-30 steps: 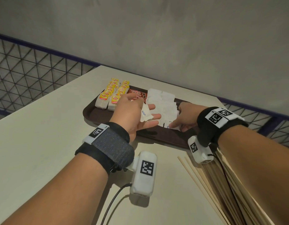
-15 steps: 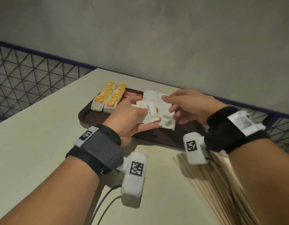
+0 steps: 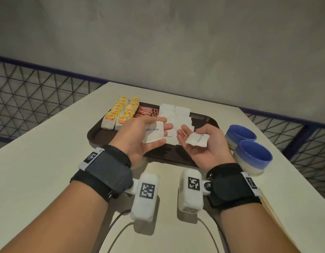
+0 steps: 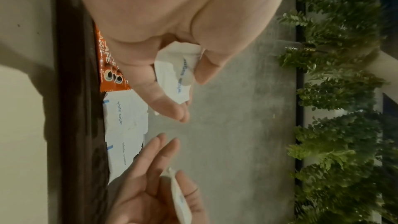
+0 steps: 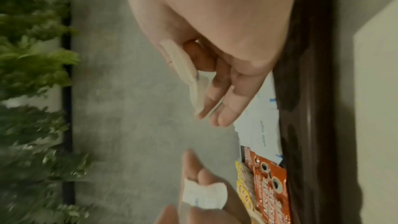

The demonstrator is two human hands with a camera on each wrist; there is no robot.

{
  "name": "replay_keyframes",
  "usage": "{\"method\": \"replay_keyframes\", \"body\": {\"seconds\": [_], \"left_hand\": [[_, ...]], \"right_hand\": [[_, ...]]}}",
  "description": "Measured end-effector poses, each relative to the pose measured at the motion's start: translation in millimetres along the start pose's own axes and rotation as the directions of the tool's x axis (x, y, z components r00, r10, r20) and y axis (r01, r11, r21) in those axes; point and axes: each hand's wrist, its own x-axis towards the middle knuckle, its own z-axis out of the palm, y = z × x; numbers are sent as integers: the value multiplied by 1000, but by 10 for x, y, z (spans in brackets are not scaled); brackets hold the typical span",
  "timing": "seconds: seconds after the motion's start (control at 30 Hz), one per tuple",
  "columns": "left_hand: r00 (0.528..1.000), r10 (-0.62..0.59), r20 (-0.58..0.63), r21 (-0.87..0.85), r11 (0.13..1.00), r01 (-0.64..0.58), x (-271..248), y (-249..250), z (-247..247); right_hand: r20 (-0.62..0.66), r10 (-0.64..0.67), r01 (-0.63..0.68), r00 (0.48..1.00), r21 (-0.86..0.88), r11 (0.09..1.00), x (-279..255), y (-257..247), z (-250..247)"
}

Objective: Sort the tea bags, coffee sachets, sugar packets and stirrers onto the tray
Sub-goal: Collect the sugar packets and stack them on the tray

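Note:
Above the near edge of the brown tray, my left hand pinches a small stack of white sugar packets between thumb and fingers; the left wrist view shows the same sugar packets. My right hand is palm up beside it, holding one sugar packet under its thumb. That single sugar packet also shows in the right wrist view. On the tray lie yellow-tagged tea bags, red coffee sachets and laid-out sugar packets.
Two blue bowls stand on the table right of the tray. Wooden stirrers lie by my right forearm at the table's right edge. A wire fence runs round the table, with a grey wall behind.
My right hand left the tray, reached to the left hand's stack and now holds one packet, palm up. Both hands have drawn back toward me.

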Motion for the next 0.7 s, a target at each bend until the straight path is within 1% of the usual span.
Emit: {"method": "replay_keyframes", "body": {"seconds": [0.07,0.2,0.37,0.47,0.5,0.57,0.63,0.7], "left_hand": [[1000,-11,10,-3,1000,11,9,-7,-20],[999,-24,41,-19,1000,25,-13,-10,-19],[994,-10,110,-55,998,17,-59,2,-31],[993,2,114,-89,996,8,-51,1,-45],[994,9,108,-70,998,-2,-44,-2,-39],[996,36,84,24,999,-38,-33,-15,-10],[995,68,71,114,991,-76,-23,-29,20],[991,96,98,142,984,-109,-11,-53,25]], "right_hand": [[4,9,-9,1000,31,999,-18,11,-54],[19,-17,17,1000,-8,1000,-34,-6,-107],[127,-71,96,989,-207,974,-91,33,-44],[159,-121,175,980,-384,907,-107,73,0],[158,-151,207,976,-441,873,-106,85,4],[152,-195,246,969,-505,827,-110,96,20],[135,-201,242,970,-528,814,-96,89,25],[105,-184,212,977,-526,824,-88,74,25]]}}
